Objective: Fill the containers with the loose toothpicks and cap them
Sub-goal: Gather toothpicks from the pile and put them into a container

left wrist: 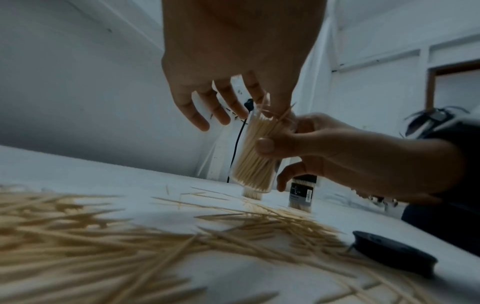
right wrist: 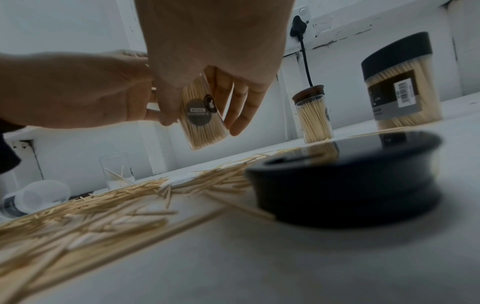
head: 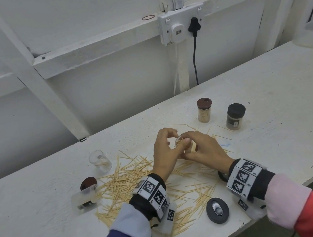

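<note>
My right hand grips a small clear jar packed with toothpicks and holds it tilted a little above the table. Its grey label faces the right wrist camera. My left hand is at the jar's open mouth, where thumb and forefinger pinch a few toothpicks that stick out of it. Loose toothpicks lie scattered over the white table under and in front of both hands. A black oval cap lies near my right wrist.
An empty clear jar stands at the left, with a brown cap and a clear container on its side nearby. At the back right stand two full capped jars, brown-lidded and black-lidded. The table edge runs close on the right.
</note>
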